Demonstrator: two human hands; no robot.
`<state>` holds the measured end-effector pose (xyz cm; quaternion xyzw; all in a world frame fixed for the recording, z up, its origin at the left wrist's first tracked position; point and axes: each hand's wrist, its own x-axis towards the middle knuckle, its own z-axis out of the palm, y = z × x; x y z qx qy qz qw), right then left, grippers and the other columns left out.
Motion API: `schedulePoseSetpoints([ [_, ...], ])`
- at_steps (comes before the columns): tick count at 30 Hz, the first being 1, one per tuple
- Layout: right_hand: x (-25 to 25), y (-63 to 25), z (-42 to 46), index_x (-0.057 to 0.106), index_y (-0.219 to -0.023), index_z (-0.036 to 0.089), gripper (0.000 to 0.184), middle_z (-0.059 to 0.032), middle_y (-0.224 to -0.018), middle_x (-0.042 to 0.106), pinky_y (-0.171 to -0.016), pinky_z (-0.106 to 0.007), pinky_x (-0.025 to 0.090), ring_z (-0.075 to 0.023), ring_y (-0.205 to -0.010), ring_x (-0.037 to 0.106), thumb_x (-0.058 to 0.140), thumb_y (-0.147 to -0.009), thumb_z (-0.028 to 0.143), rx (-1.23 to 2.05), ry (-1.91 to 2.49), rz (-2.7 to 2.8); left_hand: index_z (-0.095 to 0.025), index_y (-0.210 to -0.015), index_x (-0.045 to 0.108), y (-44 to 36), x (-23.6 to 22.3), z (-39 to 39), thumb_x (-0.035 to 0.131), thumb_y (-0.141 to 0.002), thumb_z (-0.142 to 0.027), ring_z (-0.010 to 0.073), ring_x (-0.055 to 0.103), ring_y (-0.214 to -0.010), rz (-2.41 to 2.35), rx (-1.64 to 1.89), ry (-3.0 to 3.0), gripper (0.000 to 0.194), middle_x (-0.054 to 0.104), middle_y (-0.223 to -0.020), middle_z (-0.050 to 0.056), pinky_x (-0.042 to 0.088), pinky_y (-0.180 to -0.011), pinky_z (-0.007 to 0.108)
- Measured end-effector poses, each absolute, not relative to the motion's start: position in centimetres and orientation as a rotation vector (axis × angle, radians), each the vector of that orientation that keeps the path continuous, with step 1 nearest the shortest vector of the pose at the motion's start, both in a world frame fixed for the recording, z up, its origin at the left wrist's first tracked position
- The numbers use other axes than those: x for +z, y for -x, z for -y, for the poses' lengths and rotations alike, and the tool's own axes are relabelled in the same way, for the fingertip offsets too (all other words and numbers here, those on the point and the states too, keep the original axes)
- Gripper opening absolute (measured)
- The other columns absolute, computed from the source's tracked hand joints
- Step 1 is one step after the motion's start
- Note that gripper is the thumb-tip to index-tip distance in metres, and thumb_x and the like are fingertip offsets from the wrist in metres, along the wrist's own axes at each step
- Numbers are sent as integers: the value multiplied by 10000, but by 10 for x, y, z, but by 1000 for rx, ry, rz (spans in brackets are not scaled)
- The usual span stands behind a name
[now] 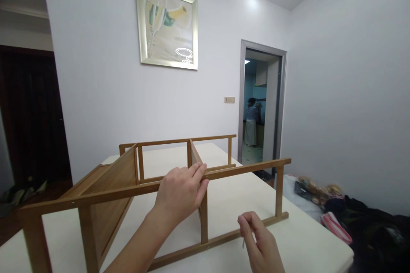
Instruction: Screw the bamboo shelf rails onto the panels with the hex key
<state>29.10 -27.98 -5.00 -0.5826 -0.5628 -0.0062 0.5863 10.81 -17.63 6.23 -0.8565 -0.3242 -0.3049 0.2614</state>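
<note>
- Wooden frame (pixel 204 219): on tabletop (pixel 307 234), one end near the right edge.
- Handling: probably stiff, fairly light; hold by rails (pixel 250 167).
- Left hand (pixel 181 187): clasps upper rail.
- Right hand (pixel 261 239): pinches thin metal piece (pixel 243 244).

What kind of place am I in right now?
Probably a room in a home: a framed picture hangs on the wall, and the doorway shows what looks like a kitchen.
</note>
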Motion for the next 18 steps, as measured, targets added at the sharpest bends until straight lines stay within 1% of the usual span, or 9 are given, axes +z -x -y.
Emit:
schedulePoseSetpoints([
  [2, -61, -297, 279, 542, -757, 223, 319, 24, -607, 548, -518, -235, 443, -148, -531, 542, 453, -963, 450, -38, 1390, 1321, -198, -1268, 598, -109, 56, 174, 335, -974, -334, 222, 653, -852, 850, -839, 2274, 417, 710, -1147, 69, 459, -725, 375],
  [4, -73, -301, 277, 544, -780, 227, 298, 16, -636, 576, -542, -239, 464, -155, -562, 576, 448, -968, 438, -44, 1405, 1339, -181, -1278, 587, -109, 50, 174, 337, -979, -317, 224, 641, -864, 840, -857, 2239, 413, 712, -1126, 82, 440, -737, 384],
  [6, -83, -304, 275, 552, -795, 232, 275, 10, -652, 598, -524, -239, 467, -159, -568, 593, 454, -969, 421, -53, 1412, 1360, -168, -1333, 539, -109, 43, 175, 361, -973, -295, 231, 632, -913, 833, -893, 2214, 421, 686, -1190, 94, 432, -789, 400],
  [8, -92, -306, 274, 563, -798, 235, 262, 4, -659, 613, -501, -240, 465, -162, -567, 602, 463, -968, 408, -75, 1416, 1390, -162, -1402, 462, -107, 35, 178, 389, -964, -268, 241, 611, -1026, 818, -935, 2204, 457, 624, -1308, 100, 413, -897, 417],
  [10, -98, -308, 273, 574, -802, 236, 250, -1, -670, 628, -507, -244, 477, -164, -576, 613, 473, -968, 393, -97, 1421, 1428, -161, -1450, 393, -103, 28, 182, 408, -954, -242, 251, 539, -1197, 786, -966, 2209, 502, 527, -1425, 95, 347, -1034, 428],
  [13, -101, -310, 272, 582, -805, 236, 246, -5, -673, 629, -549, -258, 504, -165, -581, 616, 479, -968, 388, -152, 1420, 1500, -154, -1470, 353, -94, 17, 188, 433, -939, -232, 267, 334, -1403, 739, -968, 2237, 543, 384, -1530, 91, 225, -1153, 446],
  [15, -102, -312, 270, 587, -801, 234, 265, -11, -670, 623, -583, -272, 520, -170, -593, 618, 470, -969, 402, -221, 1393, 1559, -142, -1460, 365, -87, 6, 191, 446, -925, -222, 283, 223, -1455, 714, -940, 2266, 547, 327, -1559, 97, 190, -1174, 476],
  [16, -103, -313, 268, 593, -807, 232, 274, -17, -679, 623, -608, -280, 527, -175, -613, 624, 464, -970, 411, -257, 1380, 1589, -136, -1448, 381, -82, -1, 193, 446, -919, -209, 286, 198, -1463, 696, -914, 2288, 538, 318, -1563, 97, 183, -1177, 488],
  [18, -109, -317, 262, 606, -836, 227, 285, -41, -740, 642, -667, -296, 539, -188, -691, 646, 455, -970, 428, -323, 1363, 1646, -123, -1422, 411, -72, -19, 194, 428, -913, -176, 273, 215, -1459, 648, -841, 2358, 512, 359, -1544, 94, 176, -1183, 493],
])
